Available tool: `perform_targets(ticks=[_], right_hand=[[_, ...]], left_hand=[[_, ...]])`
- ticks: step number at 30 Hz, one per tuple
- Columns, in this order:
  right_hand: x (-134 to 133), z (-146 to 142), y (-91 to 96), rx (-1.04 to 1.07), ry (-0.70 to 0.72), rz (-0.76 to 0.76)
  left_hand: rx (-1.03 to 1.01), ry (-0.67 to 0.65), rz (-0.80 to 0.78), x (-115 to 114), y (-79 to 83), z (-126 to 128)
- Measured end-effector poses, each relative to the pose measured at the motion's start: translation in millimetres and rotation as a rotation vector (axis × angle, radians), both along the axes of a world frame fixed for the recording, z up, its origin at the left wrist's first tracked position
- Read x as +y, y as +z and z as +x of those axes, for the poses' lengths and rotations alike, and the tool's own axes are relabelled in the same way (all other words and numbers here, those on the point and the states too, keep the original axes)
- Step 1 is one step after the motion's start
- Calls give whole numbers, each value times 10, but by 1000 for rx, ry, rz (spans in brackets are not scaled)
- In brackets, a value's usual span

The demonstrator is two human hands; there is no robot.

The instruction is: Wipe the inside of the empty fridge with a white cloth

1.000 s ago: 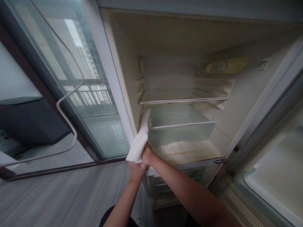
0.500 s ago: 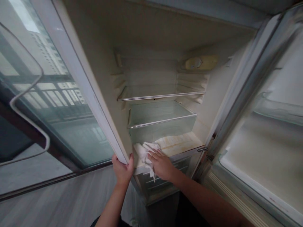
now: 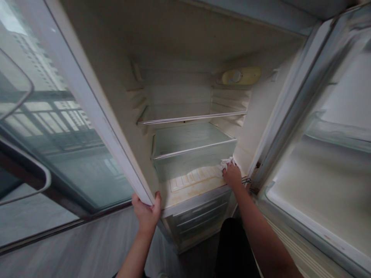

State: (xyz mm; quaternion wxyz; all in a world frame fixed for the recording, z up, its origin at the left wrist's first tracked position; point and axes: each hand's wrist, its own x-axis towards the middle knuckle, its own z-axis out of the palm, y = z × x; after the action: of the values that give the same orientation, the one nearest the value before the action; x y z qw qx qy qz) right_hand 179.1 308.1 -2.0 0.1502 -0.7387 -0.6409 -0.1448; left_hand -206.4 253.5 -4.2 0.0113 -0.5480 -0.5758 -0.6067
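My right hand (image 3: pixel 233 175) is closed on a crumpled white cloth (image 3: pixel 226 163) and presses it against the right end of the fridge floor (image 3: pixel 188 190), near the side wall. Yellowish stains mark that ribbed floor. My left hand (image 3: pixel 147 208) grips the lower part of the fridge's left side edge (image 3: pixel 116 143), thumb on the inner side and fingers around the outside. Just above the floor is a clear drawer (image 3: pixel 194 158), and a glass shelf (image 3: pixel 191 119) sits higher up. Part of the cloth is hidden under my right hand.
The fridge door (image 3: pixel 327 177) stands open on the right, with clear door bins (image 3: pixel 339 133). Below is a lower compartment with a drawer (image 3: pixel 199 218). A yellowed control housing (image 3: pixel 241 76) juts from the inner right wall. On the left are a glass sliding door (image 3: pixel 75 154) and a white cable (image 3: pixel 48 179).
My right hand has slid the cloth from the left front of the fridge floor across to its right end. My left hand keeps its grip on the side edge. The view has shifted slightly.
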Motion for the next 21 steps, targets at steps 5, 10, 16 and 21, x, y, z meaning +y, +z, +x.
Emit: perform_targets(ticks=[5, 10, 16, 21], right_hand=[[36, 63, -113, 53, 27, -5], [-286, -163, -220, 42, 80, 125], [-603, -1264, -156, 205, 214, 66], [-565, -1928, -65, 469, 540, 81]], left_hand=[[21, -2, 5, -2, 17, 8], [0, 13, 34, 15, -35, 23], [33, 48, 50, 14, -64, 41], [67, 20, 60, -14, -33, 37]])
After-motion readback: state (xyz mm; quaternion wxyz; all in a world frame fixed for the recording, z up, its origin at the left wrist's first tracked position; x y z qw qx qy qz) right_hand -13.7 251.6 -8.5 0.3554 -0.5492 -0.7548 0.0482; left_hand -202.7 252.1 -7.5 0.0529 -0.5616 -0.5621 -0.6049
